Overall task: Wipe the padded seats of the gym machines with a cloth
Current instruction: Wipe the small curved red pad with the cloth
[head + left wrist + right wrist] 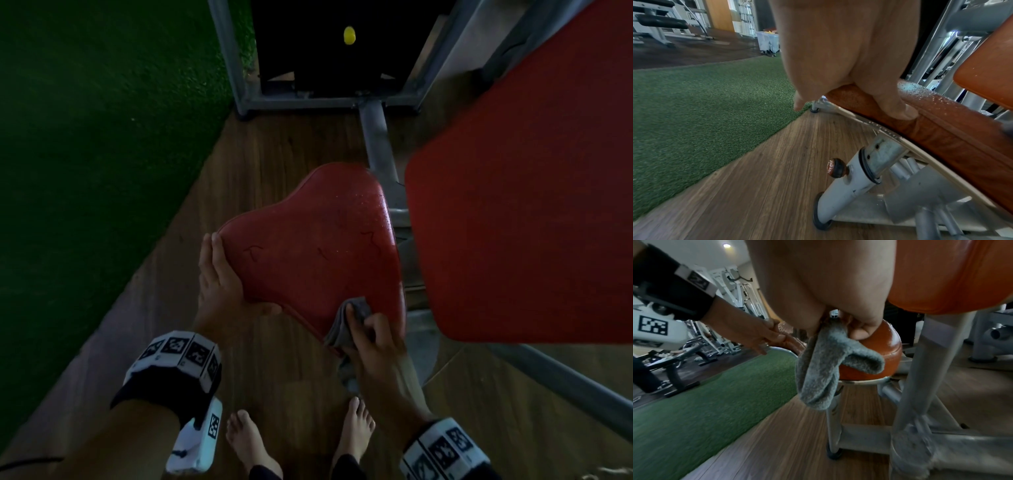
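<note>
A red padded seat (pixel 315 246) stands on a grey metal post, with fine droplets and small cracks on its top. My left hand (pixel 222 284) grips the seat's left edge, fingers along the side and thumb under the near rim; the left wrist view shows the thumb pressed on the seat's side (pixel 941 129). My right hand (pixel 370 339) holds a grey cloth (pixel 346 329) against the seat's near right corner. In the right wrist view the cloth (pixel 822 369) hangs down from the fingers over the seat's edge (pixel 879 345).
A large red back pad (pixel 524 212) slants at the right, close to the seat. The grey frame (pixel 376 144) and a black weight stack with a yellow pin (pixel 349 35) lie ahead. Green turf (pixel 85 154) borders the wooden floor (pixel 274 377). My bare feet (pixel 246 442) stand below.
</note>
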The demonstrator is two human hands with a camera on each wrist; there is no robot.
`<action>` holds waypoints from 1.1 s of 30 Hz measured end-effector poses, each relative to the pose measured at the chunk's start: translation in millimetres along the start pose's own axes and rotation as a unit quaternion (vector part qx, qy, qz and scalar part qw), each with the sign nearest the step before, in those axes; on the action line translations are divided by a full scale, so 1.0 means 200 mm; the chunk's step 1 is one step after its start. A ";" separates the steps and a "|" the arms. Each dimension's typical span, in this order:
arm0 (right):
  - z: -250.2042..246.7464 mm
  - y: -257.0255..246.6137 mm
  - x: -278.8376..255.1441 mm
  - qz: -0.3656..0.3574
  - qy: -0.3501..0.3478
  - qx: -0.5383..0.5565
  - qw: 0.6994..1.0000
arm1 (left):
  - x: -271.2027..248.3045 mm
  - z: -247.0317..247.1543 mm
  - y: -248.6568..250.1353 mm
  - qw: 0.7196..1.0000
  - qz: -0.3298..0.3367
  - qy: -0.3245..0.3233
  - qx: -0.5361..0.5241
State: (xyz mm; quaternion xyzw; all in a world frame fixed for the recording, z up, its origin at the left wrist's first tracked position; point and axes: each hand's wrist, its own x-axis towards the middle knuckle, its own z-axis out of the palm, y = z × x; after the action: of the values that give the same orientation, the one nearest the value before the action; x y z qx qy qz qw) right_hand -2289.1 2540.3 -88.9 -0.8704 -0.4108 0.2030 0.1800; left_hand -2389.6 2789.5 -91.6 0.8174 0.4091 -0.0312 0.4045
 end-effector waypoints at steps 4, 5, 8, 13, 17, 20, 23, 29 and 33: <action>-0.01 0.02 0.14 0.005 0.032 -0.019 0.999 | 0.00 0.01 0.00 1.000 0.004 0.007 0.004; 0.00 0.02 0.17 0.011 0.046 -0.030 0.998 | 0.00 0.01 0.00 1.000 0.003 0.011 0.007; 0.04 0.00 0.14 0.015 0.046 -0.052 0.997 | 0.00 0.01 0.01 1.000 0.005 0.010 0.008; 0.08 -0.02 0.02 -0.047 0.031 -0.052 0.997 | 0.00 0.01 0.00 1.000 0.011 0.010 0.006; 0.06 -0.09 0.24 -0.027 0.069 -0.106 0.992 | 0.00 0.01 -0.01 1.000 0.021 0.017 -0.006; 0.04 -0.15 0.34 -0.002 0.044 -0.107 0.993 | 0.00 0.03 -0.02 1.000 0.015 0.021 -0.004; 0.04 -0.16 0.28 0.006 0.046 -0.109 0.993 | 0.00 0.02 -0.02 1.000 0.014 0.017 -0.003; 0.02 -0.13 0.38 -0.013 0.047 -0.094 0.994 | 0.01 0.01 -0.01 1.000 0.012 0.007 -0.006; 0.00 -0.13 0.40 -0.007 0.031 -0.087 0.996 | -0.01 0.00 0.00 1.000 0.018 -0.002 0.000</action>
State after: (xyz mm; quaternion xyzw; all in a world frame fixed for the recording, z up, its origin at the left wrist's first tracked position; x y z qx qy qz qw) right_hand -2259.8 2618.6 -93.5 -0.8856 -0.4275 0.1378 0.1181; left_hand -2390.8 2788.7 -92.3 0.8246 0.3939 -0.0254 0.4053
